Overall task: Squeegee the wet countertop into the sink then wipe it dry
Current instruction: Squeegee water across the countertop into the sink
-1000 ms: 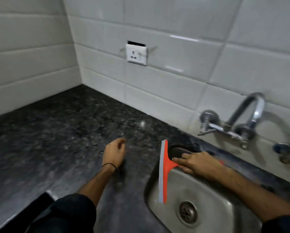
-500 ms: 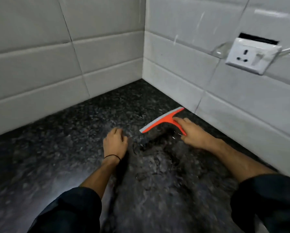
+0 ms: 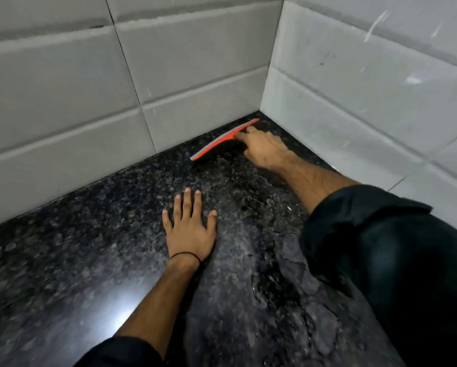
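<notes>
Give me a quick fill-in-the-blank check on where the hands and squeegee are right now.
1. The right hand holds the ____ squeegee.
2. The squeegee blade lies along the foot of the tiled wall, near the ____ where two walls meet.
3. The left hand lies ____ on the black granite countertop, fingers spread.

Missing words: orange; corner; flat

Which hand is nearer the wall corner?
Right. The right hand holds the orange squeegee close to the corner; the left hand lies flat on the granite countertop, farther back.
</notes>
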